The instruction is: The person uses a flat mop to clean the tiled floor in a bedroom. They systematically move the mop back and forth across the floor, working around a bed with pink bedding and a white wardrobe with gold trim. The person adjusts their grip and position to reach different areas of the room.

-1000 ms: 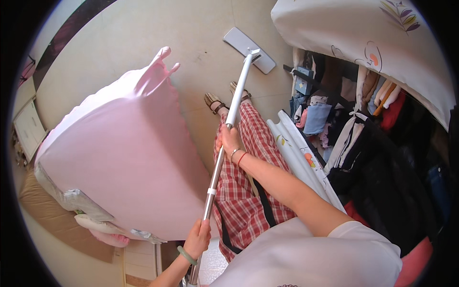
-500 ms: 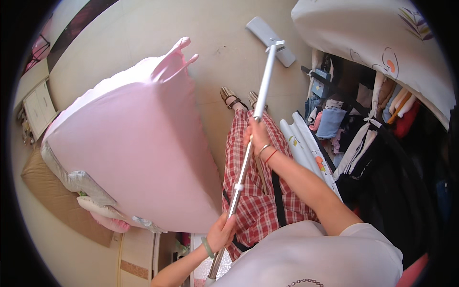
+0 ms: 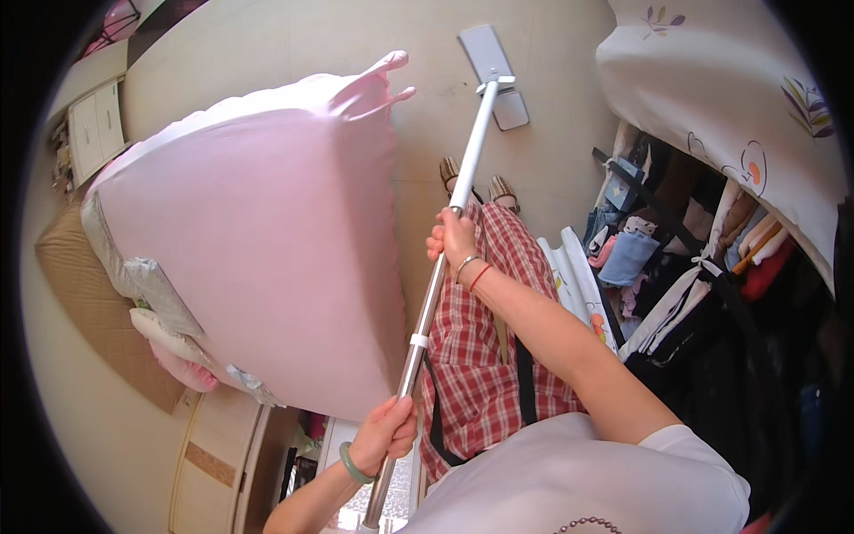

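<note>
A flat mop (image 3: pixel 472 151) with a long white and silver pole slants across the view. Its flat grey head (image 3: pixel 486 53) lies on the pale floor (image 3: pixel 551 53) ahead of my feet. My right hand (image 3: pixel 455 237) is wrapped around the pole's upper part, just below the white section. Lower down, my left hand (image 3: pixel 383 434) grips the silver part near the pole's bottom end. Both hands are closed on it. Under the pole are my legs in red checked trousers (image 3: pixel 463 329).
A bed with a pink sheet (image 3: pixel 258 231) fills the left side. To the right, a fabric wardrobe with a printed white cover (image 3: pixel 712 80) stands open, with folded clothes (image 3: pixel 630 258) inside. White drawers (image 3: pixel 96 132) stand at the far left.
The mop and both hands have shifted left in the view. The mop head has turned a little and lies more lengthwise. Both hands keep their hold.
</note>
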